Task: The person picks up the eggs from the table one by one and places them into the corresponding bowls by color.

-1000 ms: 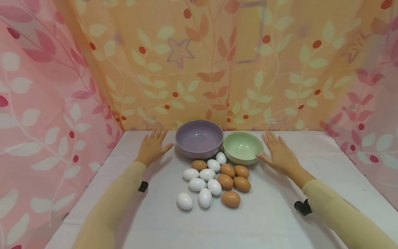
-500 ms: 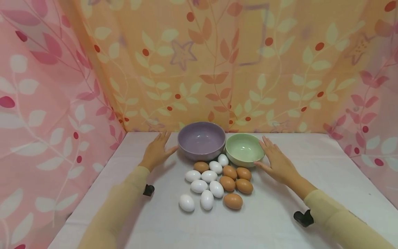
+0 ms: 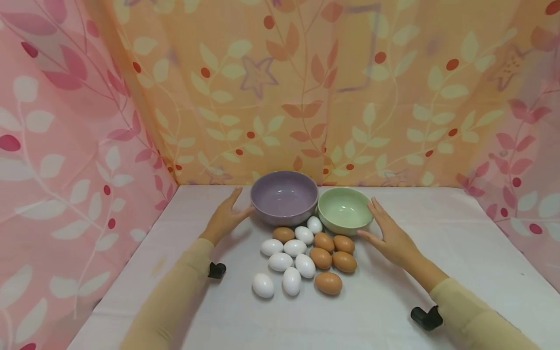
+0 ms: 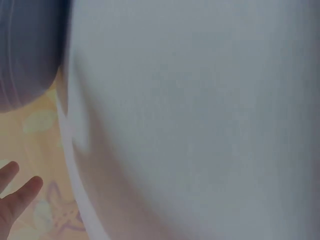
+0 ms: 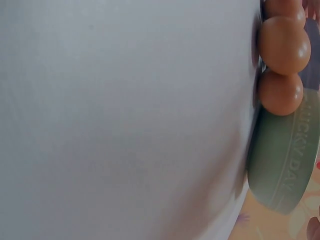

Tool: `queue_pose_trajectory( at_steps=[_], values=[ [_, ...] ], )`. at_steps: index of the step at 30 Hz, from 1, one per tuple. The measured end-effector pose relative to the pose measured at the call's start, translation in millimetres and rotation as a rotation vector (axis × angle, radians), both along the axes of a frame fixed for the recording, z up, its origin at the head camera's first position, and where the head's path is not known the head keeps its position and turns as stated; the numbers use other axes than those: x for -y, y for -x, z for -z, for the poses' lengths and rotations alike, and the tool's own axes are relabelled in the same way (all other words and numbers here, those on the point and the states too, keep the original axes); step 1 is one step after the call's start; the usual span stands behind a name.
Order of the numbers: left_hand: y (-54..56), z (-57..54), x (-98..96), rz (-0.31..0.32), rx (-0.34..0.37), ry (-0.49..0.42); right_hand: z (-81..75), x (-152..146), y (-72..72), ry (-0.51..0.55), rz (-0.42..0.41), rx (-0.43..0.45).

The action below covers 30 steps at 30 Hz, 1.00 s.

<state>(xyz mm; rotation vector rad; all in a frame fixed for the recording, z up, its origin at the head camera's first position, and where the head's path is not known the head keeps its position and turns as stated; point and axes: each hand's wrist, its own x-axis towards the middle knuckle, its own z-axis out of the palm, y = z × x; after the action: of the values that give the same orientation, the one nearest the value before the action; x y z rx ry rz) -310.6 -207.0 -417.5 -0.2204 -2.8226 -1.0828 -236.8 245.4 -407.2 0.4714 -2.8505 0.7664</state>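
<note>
While the left grip (image 3: 223,220) is wide, the purple bowl (image 3: 284,200) sits just right of it; white eggs (image 3: 295,248) and brown eggs (image 3: 321,258) lie between both grips; the green bowl (image 3: 345,212) sits just left of the right grip (image 3: 394,241), also wide.

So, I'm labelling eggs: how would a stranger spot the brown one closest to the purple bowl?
At the back of the white-covered table, find the purple bowl. Just in front of it lies the brown egg. White eggs neighbour it; the other brown eggs all lie further right.
</note>
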Motion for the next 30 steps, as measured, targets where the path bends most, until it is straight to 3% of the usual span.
queue_pose_trajectory(
  at_steps=[4, 16, 25, 30],
  values=[
    [-0.6, 2.8, -3.6, -0.007, 0.008, -0.079, 0.3, 2.9, -5.8, 0.038, -0.007, 0.01],
    [-4.5, 6.8, -15.8, -0.037, 0.134, -0.319, 6.4, 12.8, -24.7, 0.23, -0.016, 0.002],
    [-4.4, 10.4, -21.8, -0.007, 0.218, -0.549, 8.8, 18.9, -35.4, 0.343, 0.015, -0.042],
    [-5.2, 12.1, -23.4, 0.001, 0.231, -0.661, 8.5, 23.3, -40.4, 0.462, 0.001, -0.005]
  ],
)
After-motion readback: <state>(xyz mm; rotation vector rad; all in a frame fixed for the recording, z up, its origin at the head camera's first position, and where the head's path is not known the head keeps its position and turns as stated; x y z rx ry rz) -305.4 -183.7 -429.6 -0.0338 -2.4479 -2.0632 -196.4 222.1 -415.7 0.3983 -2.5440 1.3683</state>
